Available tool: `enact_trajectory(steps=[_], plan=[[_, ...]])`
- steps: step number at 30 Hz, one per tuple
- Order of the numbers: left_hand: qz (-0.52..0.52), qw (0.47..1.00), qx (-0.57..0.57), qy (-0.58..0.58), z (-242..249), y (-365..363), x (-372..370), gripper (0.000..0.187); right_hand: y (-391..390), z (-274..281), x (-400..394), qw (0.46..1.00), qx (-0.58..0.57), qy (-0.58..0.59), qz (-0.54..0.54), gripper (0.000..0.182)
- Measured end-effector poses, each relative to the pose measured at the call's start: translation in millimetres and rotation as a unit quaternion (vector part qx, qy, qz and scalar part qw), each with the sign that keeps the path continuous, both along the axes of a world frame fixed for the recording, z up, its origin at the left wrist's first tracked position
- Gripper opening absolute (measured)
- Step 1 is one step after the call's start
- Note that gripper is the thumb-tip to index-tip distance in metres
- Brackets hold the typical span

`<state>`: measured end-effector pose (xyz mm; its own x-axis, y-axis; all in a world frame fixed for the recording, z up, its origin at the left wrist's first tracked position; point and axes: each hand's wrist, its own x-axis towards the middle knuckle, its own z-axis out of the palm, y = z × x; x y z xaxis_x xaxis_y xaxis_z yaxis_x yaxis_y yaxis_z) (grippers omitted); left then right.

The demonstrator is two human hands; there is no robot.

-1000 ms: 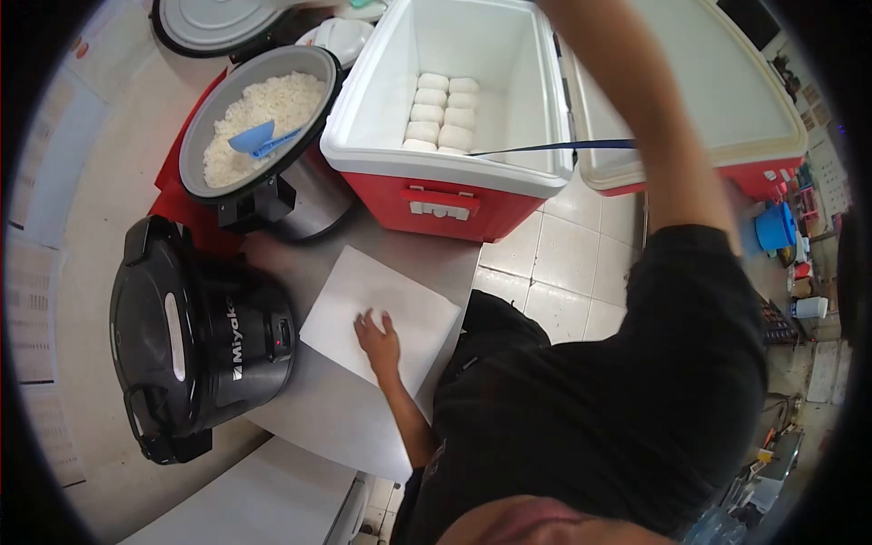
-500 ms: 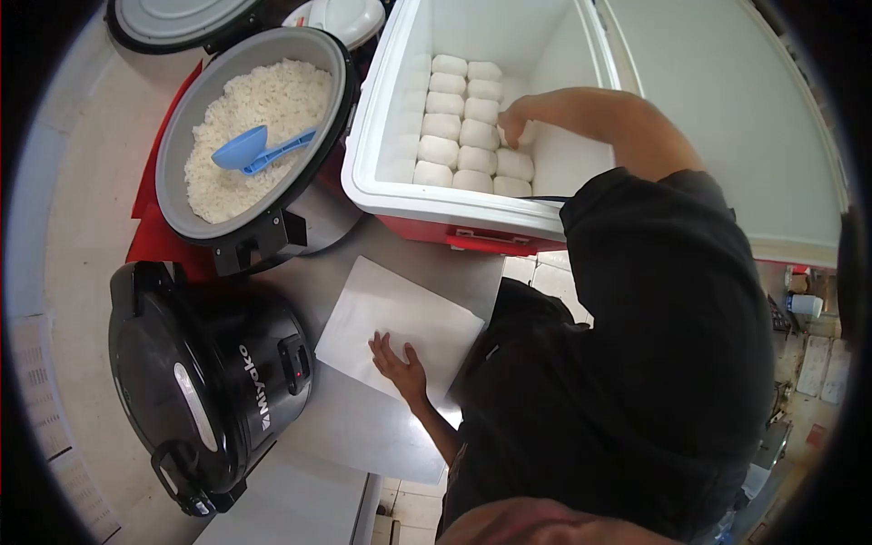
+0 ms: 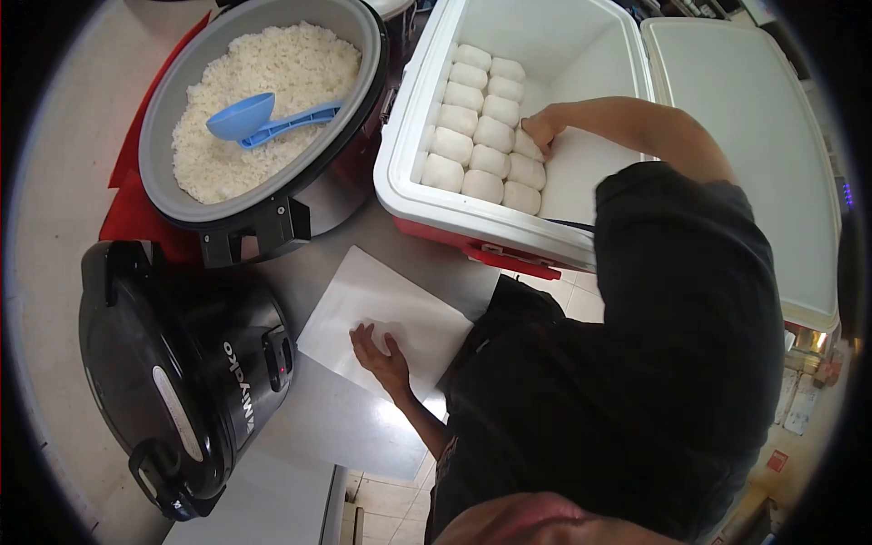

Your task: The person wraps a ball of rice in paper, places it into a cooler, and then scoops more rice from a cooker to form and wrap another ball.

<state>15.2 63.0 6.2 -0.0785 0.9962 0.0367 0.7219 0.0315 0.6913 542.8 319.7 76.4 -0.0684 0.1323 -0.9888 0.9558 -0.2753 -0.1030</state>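
Inside a white-lined cooler box (image 3: 392,173), white rounded packets (image 3: 451,145) sit in close rows. My right hand (image 3: 538,132) reaches in over the box's near side, with its fingers bent around a packet (image 3: 528,145) at the end of the shorter third row. This packet lies against its neighbours, partly covered by the fingers. On the metal table, my left hand (image 3: 381,361) rests flat on a stack of white paper sheets (image 3: 413,313), fingers spread and holding nothing.
A large open pot of cooked rice (image 3: 272,68) stands left of the box, with a blue rice scoop (image 3: 250,120) lying on the rice. A closed black Miyako rice cooker (image 3: 182,363) is at the lower left. The cooler's lid (image 3: 736,136) hangs open at the right.
The camera view has shifted slightly. My right hand has settled lower with its packet, which now sits in line in the third row. My left hand stays on the paper.
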Motion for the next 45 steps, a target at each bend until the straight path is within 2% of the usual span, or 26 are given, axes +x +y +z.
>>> enact_trajectory(steps=[2, 4, 5, 6, 7, 8, 9, 11, 13, 14, 16, 17, 18, 19, 20, 22, 24, 26, 27, 35, 36, 39, 41, 43, 44, 45], plan=[[-0.005, 1.000, 0.004, -0.009, 3, 1, -1, 0.032, 14, 30, -19, 0.984, -0.016, -0.066, 0.164, 0.065], [-0.010, 1.000, -0.017, 0.006, 13, 9, -6, 0.028, 41, 74, -53, 0.936, -0.023, -0.119, 0.329, 0.051], [-0.005, 1.000, -0.016, 0.013, 21, 15, -7, 0.028, 60, 108, -64, 0.956, 0.001, -0.109, 0.274, 0.047], [0.031, 0.998, -0.029, -0.037, 30, 24, -5, 0.026, 79, 149, -72, 0.971, 0.024, -0.100, 0.216, 0.044], [0.066, 0.993, -0.044, -0.087, 39, 32, -2, 0.025, 91, 187, -86, 0.971, 0.024, -0.097, 0.219, 0.044], [0.071, 0.993, -0.042, -0.084, 50, 43, 2, 0.025, 104, 227, -106, 0.966, 0.102, -0.046, 0.233, 0.039], [0.071, 0.992, 0.059, -0.088, 62, 57, 6, 0.023, 117, 264, -132, 0.951, 0.180, 0.006, 0.252, 0.035], [0.085, 0.964, 0.237, -0.090, 96, 88, 16, 0.019, 115, 312, -197, 0.887, 0.369, 0.087, 0.265, 0.029], [0.081, 0.916, 0.383, -0.088, 140, 124, 25, 0.017, 98, 320, -258, 0.769, 0.564, 0.136, 0.270, 0.028], [0.069, 0.885, 0.452, -0.085, 162, 140, 30, 0.017, 128, 290, -270, 0.649, 0.638, 0.179, 0.373, 0.033], [0.051, 0.870, 0.481, -0.096, 195, 170, 37, 0.017, 170, 230, -302, 0.591, 0.658, 0.180, 0.429, 0.038], [0.057, 0.866, 0.489, -0.090, 197, 183, 40, 0.017, 169, 223, -322, 0.582, 0.662, 0.184, 0.435, 0.038], [0.045, 0.881, 0.465, -0.074, 199, 197, 42, 0.017, 167, 218, -341, 0.715, 0.564, 0.118, 0.395, 0.043], [0.031, 0.896, 0.439, -0.061, 199, 208, 42, 0.017, 159, 217, -354, 0.825, 0.447, 0.042, 0.341, 0.051], [0.031, 0.896, 0.439, -0.059, 195, 215, 39, 0.017, 146, 215, -353, 0.821, 0.444, 0.067, 0.352, 0.056], [0.056, 0.867, 0.486, 0.092, 178, 221, 40, 0.019, 161, 188, -351, 0.692, 0.501, 0.024, 0.520, 0.053], [0.080, 0.833, 0.544, 0.053, 171, 230, 42, 0.017, 189, 165, -344, 0.758, 0.403, 0.114, 0.500, 0.043], [0.076, 0.828, 0.551, 0.069, 167, 231, 40, 0.016, 208, 140, -343, 0.679, 0.486, 0.098, 0.541, 0.044], [0.081, 0.831, 0.547, 0.063, 167, 230, 41, 0.016, 207, 139, -347, 0.673, 0.496, 0.100, 0.540, 0.044], [0.085, 0.825, 0.555, 0.056, 165, 233, 41, 0.015, 185, 144, -335, 0.706, 0.504, 0.116, 0.484, 0.047], [0.085, 0.827, 0.553, 0.056, 165, 232, 40, 0.016, 186, 136, -335, 0.697, 0.498, 0.154, 0.493, 0.049], [0.095, 0.826, 0.552, 0.067, 169, 230, 41, 0.015, 165, 170, -336, 0.790, 0.481, 0.152, 0.347, 0.048], [0.093, 0.831, 0.546, 0.048, 169, 230, 42, 0.014, 173, 182, -326, 0.843, 0.458, 0.226, 0.169, 0.047], [0.097, 0.832, 0.544, 0.048, 168, 228, 42, 0.014, 184, 210, -318, 0.805, 0.518, 0.203, 0.207, 0.046], [0.092, 0.834, 0.542, 0.044, 169, 229, 42, 0.013, 233, 187, -297, 0.662, 0.630, 0.208, 0.348, 0.042], [0.092, 0.831, 0.547, 0.041, 167, 231, 42, 0.014, 241, 194, -307, 0.484, 0.711, 0.202, 0.469, 0.037]])
